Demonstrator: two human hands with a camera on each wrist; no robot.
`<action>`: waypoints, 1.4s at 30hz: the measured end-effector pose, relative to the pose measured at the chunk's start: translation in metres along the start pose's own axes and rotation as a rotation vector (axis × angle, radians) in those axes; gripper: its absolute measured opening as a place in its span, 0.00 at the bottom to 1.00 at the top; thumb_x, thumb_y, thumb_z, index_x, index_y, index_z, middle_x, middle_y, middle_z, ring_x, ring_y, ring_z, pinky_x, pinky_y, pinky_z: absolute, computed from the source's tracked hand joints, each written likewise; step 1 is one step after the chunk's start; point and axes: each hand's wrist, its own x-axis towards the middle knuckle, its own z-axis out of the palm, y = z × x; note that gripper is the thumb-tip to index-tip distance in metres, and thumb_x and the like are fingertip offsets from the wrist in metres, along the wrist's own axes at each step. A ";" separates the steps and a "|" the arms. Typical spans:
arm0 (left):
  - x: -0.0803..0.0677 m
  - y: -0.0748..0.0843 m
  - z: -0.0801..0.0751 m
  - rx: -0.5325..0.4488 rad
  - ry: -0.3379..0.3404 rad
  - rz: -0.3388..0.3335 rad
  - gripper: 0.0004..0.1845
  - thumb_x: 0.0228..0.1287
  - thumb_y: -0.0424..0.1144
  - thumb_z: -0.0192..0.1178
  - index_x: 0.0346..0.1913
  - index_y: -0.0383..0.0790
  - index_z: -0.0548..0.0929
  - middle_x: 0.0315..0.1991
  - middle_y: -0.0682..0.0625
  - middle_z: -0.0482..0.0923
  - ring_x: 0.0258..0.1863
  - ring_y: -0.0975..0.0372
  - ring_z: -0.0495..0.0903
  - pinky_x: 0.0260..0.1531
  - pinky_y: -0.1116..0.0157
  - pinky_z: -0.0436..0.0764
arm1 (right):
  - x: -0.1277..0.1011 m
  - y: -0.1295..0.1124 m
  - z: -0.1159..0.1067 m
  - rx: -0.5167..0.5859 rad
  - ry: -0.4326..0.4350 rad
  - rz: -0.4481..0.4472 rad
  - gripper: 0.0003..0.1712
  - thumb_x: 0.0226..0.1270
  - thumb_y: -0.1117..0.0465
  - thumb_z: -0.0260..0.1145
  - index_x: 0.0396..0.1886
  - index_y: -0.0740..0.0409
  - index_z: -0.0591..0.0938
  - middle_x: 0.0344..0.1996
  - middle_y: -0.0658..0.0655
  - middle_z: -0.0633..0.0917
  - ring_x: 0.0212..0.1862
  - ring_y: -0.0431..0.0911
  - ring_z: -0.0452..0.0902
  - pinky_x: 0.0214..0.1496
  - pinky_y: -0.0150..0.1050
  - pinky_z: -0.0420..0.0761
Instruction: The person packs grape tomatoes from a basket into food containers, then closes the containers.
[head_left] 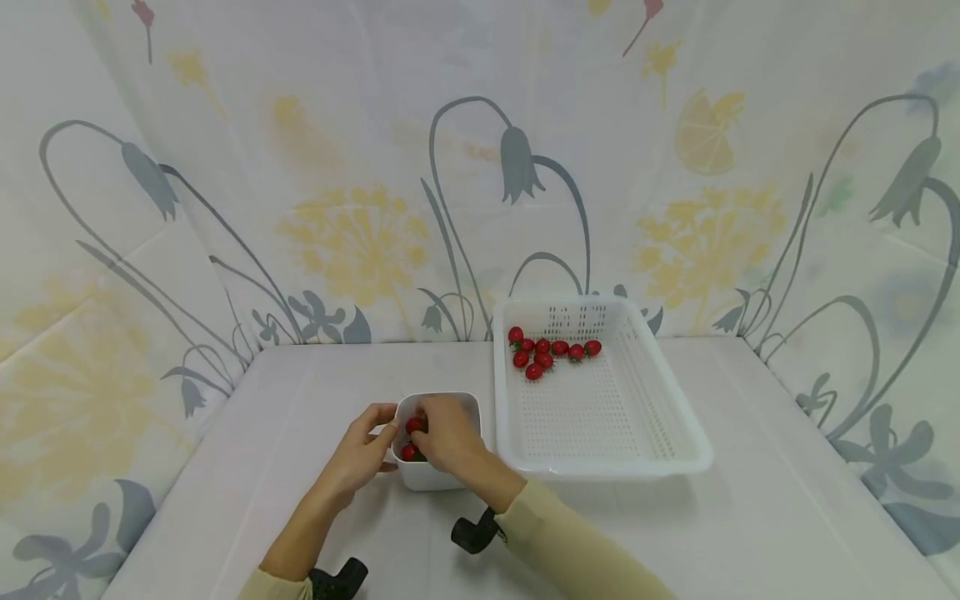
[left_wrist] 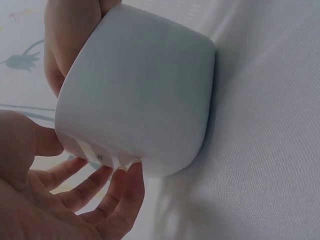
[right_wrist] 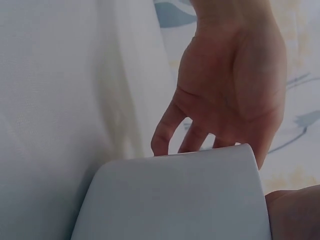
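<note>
A small white container [head_left: 450, 479] stands on the table and has small red fruits [head_left: 409, 452] inside. My left hand [head_left: 384, 427] rests against its left wall, thumb near the rim and fingers relaxed. In the left wrist view the left hand [left_wrist: 100, 192] lies spread beside the container [left_wrist: 145, 85]. My right hand [head_left: 429, 419] reaches down into the container from above, over a red fruit [head_left: 414, 425]. In the right wrist view the right hand [right_wrist: 210, 135] dips behind the container's rim [right_wrist: 175, 165], which hides the fingertips.
A large white perforated basket [head_left: 600, 417] sits just right of the container, with several red fruits [head_left: 551, 350] at its far left end. A floral cloth backdrop [head_left: 360, 242] surrounds the white table [head_left: 787, 500]. Black wrist mounts [head_left: 472, 533] show on both forearms.
</note>
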 end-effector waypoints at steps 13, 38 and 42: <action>-0.001 0.003 0.000 0.010 0.006 -0.010 0.19 0.81 0.38 0.50 0.67 0.34 0.71 0.66 0.34 0.69 0.56 0.44 0.80 0.39 0.55 0.88 | -0.017 -0.013 -0.033 -0.070 -0.054 -0.110 0.13 0.68 0.61 0.72 0.50 0.60 0.86 0.42 0.57 0.85 0.40 0.43 0.78 0.37 0.31 0.80; 0.000 0.004 0.001 0.030 0.011 -0.029 0.19 0.81 0.37 0.50 0.68 0.34 0.71 0.68 0.34 0.68 0.57 0.44 0.77 0.41 0.54 0.88 | -0.015 0.051 -0.148 -0.044 -0.041 -0.189 0.20 0.69 0.61 0.70 0.58 0.63 0.82 0.53 0.59 0.84 0.53 0.55 0.80 0.56 0.49 0.82; -0.001 0.004 0.001 0.032 0.014 -0.032 0.19 0.81 0.37 0.50 0.68 0.34 0.71 0.68 0.34 0.68 0.58 0.43 0.77 0.41 0.54 0.88 | -0.005 0.075 -0.157 -0.011 -0.012 -0.174 0.19 0.69 0.62 0.70 0.56 0.64 0.83 0.51 0.60 0.85 0.51 0.55 0.81 0.55 0.49 0.83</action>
